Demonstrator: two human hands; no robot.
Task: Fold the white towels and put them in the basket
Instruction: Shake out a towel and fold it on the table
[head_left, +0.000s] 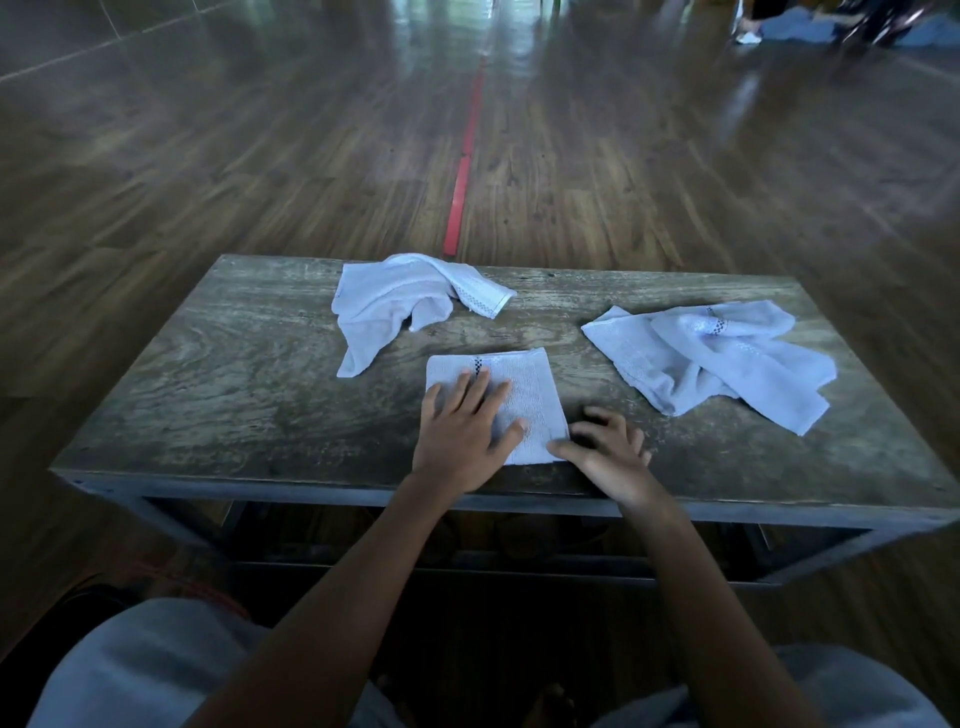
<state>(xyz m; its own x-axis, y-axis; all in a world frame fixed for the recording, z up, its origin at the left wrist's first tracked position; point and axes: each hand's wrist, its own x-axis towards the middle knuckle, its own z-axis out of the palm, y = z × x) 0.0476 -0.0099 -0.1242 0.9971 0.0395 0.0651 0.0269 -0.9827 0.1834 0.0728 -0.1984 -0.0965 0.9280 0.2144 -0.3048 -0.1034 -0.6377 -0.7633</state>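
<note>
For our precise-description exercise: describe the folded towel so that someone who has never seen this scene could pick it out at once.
Find the weathered wooden table; three white towels lie on it. The folded towel is the middle one, nearest the front edge, under the left hand. The back-left towel and the right towel are crumpled; it alone is a flat, neat rectangle.

The tabletop (249, 395) was seen to be weathered wood, matt and rough-grained, on a dull dark frame (311, 496), seemingly metal. The folded towel (535, 395), the far-left towel (384, 306) and the right towel (727, 358) were made of nubby white cloth. The floor (260, 156) was laid in glossy wood planks.
</note>
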